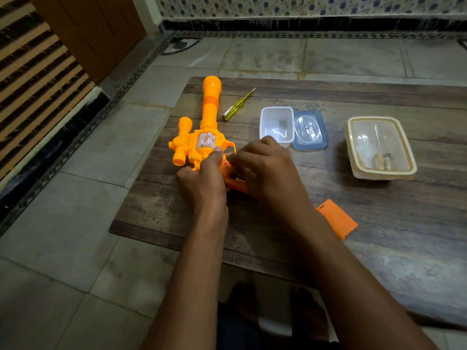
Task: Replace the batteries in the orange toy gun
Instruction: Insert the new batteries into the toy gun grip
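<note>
An orange plastic toy gun [211, 107] lay on a dark wood-grain tabletop [156, 198], left of the frame's centre. Its long axis ran almost straight up and down the picture: the barrel pointed toward the top of the frame, and the handle end sat lowest, right under the person's hands.

The left hand [202, 183] gripped the rear of the gun body, thumb up against the clear drum, holding the toy steady. The right hand [265, 170] came in from the right with its fingers curled down over the handle, where the battery bay appeared to be. Whether those fingers pinched a battery could not be told, as the hand hid the spot. Both hands touched the toy, and the right was the working hand.

A flat orange plastic cover [337, 218] lay apart at centre right, beside the right forearm. Toward the right of the frame, a cream-lidded clear plastic box [374, 119] held what looked like batteries [381, 160], well apart from the hands, likely a reach for the right one.
</note>
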The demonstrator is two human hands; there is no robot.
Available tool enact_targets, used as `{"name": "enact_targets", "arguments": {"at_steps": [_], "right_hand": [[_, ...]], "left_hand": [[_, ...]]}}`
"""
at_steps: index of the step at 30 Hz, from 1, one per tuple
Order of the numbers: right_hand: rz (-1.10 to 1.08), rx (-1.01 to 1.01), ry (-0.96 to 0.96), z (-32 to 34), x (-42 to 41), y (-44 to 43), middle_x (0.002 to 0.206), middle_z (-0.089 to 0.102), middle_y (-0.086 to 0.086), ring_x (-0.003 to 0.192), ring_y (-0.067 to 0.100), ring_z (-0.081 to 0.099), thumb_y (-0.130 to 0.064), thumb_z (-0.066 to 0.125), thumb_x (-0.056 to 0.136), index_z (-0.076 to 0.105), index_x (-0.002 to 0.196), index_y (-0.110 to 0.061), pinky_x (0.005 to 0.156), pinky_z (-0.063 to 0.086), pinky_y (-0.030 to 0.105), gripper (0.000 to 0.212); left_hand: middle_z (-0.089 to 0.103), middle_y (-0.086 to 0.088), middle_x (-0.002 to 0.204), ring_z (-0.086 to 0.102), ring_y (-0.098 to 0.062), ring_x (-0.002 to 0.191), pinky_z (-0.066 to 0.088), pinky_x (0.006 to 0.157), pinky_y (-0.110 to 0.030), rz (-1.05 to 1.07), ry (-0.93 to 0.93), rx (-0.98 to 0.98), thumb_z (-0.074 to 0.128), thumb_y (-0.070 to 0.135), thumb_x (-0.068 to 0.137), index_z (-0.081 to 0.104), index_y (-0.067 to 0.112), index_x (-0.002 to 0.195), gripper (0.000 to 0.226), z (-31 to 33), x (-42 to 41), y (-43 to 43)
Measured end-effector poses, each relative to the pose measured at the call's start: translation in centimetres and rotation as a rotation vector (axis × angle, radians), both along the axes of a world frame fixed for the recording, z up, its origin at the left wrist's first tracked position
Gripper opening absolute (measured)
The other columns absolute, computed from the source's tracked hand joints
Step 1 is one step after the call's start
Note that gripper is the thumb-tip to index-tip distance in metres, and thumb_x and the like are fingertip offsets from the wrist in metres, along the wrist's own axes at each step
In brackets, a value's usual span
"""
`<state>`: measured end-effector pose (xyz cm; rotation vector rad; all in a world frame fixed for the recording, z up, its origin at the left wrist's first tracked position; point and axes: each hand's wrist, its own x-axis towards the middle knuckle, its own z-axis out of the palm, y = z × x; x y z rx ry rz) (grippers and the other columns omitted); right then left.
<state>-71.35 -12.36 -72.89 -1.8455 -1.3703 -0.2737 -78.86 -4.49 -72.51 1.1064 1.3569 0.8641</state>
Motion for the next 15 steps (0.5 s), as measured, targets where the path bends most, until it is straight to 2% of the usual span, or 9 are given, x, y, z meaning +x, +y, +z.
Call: {"name": "enact_targets", "arguments": {"at_steps": [3,5,7,10,12,15], "right_hand": [[0.015,-0.031,0.0,-0.3,-0.1,-0.1,0.088,0.073,0.013,0.08,0.038,0.062,-0.025,0.043,0.084,0.081,0.091,-0.007,0.061,0.054,0.049,0.042],[-0.004,-0.055,0.003,-0.3,-0.2,-0.2,0.089,0.072,0.011,0.082,0.038,0.063,-0.027,0.044,0.083,0.08,0.089,-0.009,0.062,0.053,0.051,0.041],[-0.028,-0.077,-0.01,-0.3,-0.1,-0.4,0.09,0.072,0.007,0.083,0.035,0.063,-0.029,0.047,0.084,0.079,0.088,-0.012,0.064,0.051,0.05,0.036],[-0.019,-0.142,-0.023,-0.6,0.4,-0.9,0.095,0.072,0.001,0.086,0.032,0.063,-0.035,0.05,0.086,0.08,0.092,-0.019,0.067,0.047,0.044,0.035],[-0.002,-0.181,-0.005,-0.9,0.6,-1.0,0.099,0.072,-0.001,0.088,0.03,0.063,-0.037,0.053,0.088,0.081,0.095,-0.022,0.069,0.048,0.046,0.033],[0.01,-0.22,-0.008,-1.2,0.8,-1.2,0.103,0.073,0.0,0.091,0.031,0.062,-0.028,0.064,0.087,0.081,0.099,-0.02,0.07,0.051,0.048,0.022]], "left_hand": [[0.076,-0.001,0.091,0.074,-0.025,0.083,0.063,0.074,-0.047,0.0,-0.005,-0.016,0.08,0.035,0.075,0.07,0.025,0.089,0.019,-0.1,-0.1,0.2],[0.077,-0.003,0.096,0.075,-0.026,0.085,0.062,0.07,-0.042,0.007,-0.013,-0.03,0.08,0.037,0.074,0.073,0.02,0.103,0.034,-0.1,0.0,0.2],[0.077,-0.002,0.098,0.075,-0.026,0.087,0.062,0.072,-0.043,0.017,-0.014,-0.025,0.081,0.04,0.071,0.073,0.019,0.109,0.044,-0.1,-0.1,0.3],[0.076,-0.002,0.1,0.075,-0.024,0.086,0.06,0.066,-0.037,0.011,-0.019,-0.015,0.082,0.033,0.079,0.072,0.016,0.114,0.04,-0.2,0.0,0.4],[0.075,-0.002,0.105,0.075,-0.024,0.09,0.061,0.068,-0.038,0.01,-0.03,-0.011,0.082,0.031,0.081,0.07,0.016,0.118,0.042,-0.2,0.0,0.3],[0.074,-0.001,0.105,0.074,-0.022,0.088,0.056,0.06,-0.032,0.007,-0.046,-0.026,0.082,0.031,0.082,0.067,0.017,0.114,0.037,-0.1,-0.1,0.3]]}}
